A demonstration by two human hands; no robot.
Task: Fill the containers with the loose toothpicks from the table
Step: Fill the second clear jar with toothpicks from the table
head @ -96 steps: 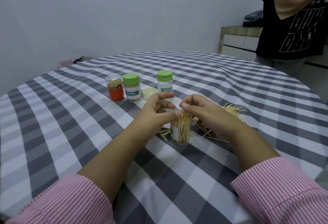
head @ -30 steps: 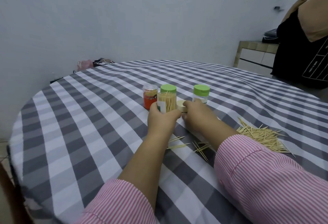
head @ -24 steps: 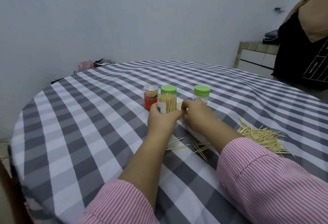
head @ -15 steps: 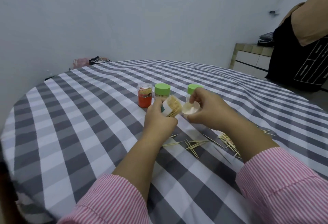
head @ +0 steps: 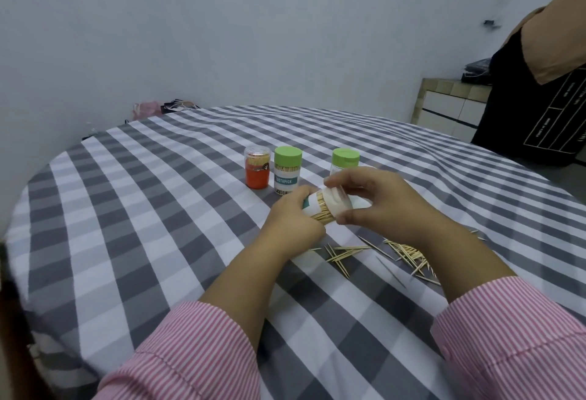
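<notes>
Left hand (head: 293,225): fingers wrapped round the jar (head: 320,207), holding it above the table (head: 133,228), tipped on its side with the mouth toward the right. Half a second ago the jar leaned less steeply.

Jar: clear, white label with a teal band, packed with toothpicks whose ends show at the mouth.

Right hand (head: 377,206): fingers and thumb curled round the cap (head: 337,203), pressing it against the jar's mouth. Half a second ago the cap was held apart from the jar; now the two touch. Whether the cap is fully seated cannot be told.

Loose toothpicks (head: 402,252): scattered on the cloth under and to the right of the right forearm, a few singles nearer the left wrist, lying as before.

Standing behind the hands: orange jar (head: 257,171), green-capped jar (head: 287,174) beside it, second green-capped jar (head: 345,161) partly hidden by the right hand. All upright, places unchanged.

Far right: a standing person (head: 539,82) in a dark top, beside the table.
</notes>
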